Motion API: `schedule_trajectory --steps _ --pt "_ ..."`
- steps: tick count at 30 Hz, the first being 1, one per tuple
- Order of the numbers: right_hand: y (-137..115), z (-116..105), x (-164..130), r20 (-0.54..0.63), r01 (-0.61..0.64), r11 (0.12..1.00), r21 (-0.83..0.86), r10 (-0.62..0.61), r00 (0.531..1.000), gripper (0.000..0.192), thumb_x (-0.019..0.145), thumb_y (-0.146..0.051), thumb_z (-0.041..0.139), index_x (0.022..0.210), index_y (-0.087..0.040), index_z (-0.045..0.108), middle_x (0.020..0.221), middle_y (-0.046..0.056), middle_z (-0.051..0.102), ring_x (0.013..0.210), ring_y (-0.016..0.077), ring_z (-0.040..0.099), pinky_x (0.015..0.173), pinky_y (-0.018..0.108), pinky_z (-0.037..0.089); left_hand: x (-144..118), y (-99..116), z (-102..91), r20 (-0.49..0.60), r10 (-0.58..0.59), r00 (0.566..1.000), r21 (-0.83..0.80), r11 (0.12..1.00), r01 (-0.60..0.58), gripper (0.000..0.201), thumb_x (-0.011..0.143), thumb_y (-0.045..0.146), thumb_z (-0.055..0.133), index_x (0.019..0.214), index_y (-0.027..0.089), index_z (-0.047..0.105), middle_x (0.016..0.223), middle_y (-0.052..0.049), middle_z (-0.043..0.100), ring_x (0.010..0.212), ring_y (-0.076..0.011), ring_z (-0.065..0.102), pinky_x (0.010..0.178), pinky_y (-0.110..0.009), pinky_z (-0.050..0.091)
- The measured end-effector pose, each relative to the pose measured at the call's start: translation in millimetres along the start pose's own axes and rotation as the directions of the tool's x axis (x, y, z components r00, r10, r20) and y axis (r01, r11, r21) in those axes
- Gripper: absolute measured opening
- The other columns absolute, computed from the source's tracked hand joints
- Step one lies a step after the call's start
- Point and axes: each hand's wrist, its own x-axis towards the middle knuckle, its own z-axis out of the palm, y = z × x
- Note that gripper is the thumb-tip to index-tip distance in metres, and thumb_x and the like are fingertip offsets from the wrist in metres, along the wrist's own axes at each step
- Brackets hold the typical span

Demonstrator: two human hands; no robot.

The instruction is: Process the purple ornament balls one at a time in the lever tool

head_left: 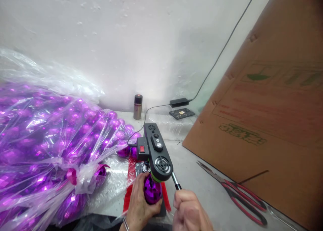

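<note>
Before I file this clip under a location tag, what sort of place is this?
Probably a small workshop bench for assembling ornaments. A big plastic bag of purple baubles lies on the table, the left hand holds one bauble under a black bench machine, and a flattened carton leans beside scissors.

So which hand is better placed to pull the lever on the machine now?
Probably the right hand: it is closed on the lever of the machine. The left hand is busy holding the purple ball under the machine's head.
</note>
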Motion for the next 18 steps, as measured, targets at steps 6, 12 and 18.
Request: schedule_trajectory --steps 6,12,18 --pt "2 0 2 -0.01 0.051 0.999 0.002 -0.051 0.999 0.05 0.109 -0.015 0.049 0.06 -0.021 0.042 0.057 -0.005 0.048 0.048 0.0074 0.049 0.047 0.022 0.036 1 -1 0.1 -0.025 0.031 0.999 0.021 0.999 -0.03 0.072 0.07 0.026 0.082 0.139 0.016 0.063 0.135 -0.019 0.076 0.127 -0.0406 0.075 0.111 -0.061 0.063" --pt "4 3 -9 -0.05 0.053 0.998 -0.016 -0.054 0.997 0.05 0.109 -0.013 0.05 0.061 -0.021 0.041 0.059 -0.005 0.046 0.048 0.0066 0.046 0.048 0.023 0.032 2 -4 -0.2 0.015 0.057 0.998 0.007 0.998 -0.057 0.071 0.072 0.023 0.083 0.14 0.018 0.064 0.135 -0.017 0.077 0.128 -0.0373 0.076 0.111 -0.057 0.064" --pt "-21 3 22 0.068 -0.166 0.986 0.0 0.166 0.984 0.047 0.112 -0.019 0.056 0.066 -0.02 0.052 0.063 -0.003 0.051 0.054 0.0088 0.049 0.051 0.027 0.03 -2 -10 -7.2 0.043 -0.071 0.997 -0.03 0.997 0.072 0.078 0.069 0.024 0.088 0.144 0.018 0.065 0.145 -0.018 0.076 0.136 -0.0411 0.073 0.118 -0.059 0.06"
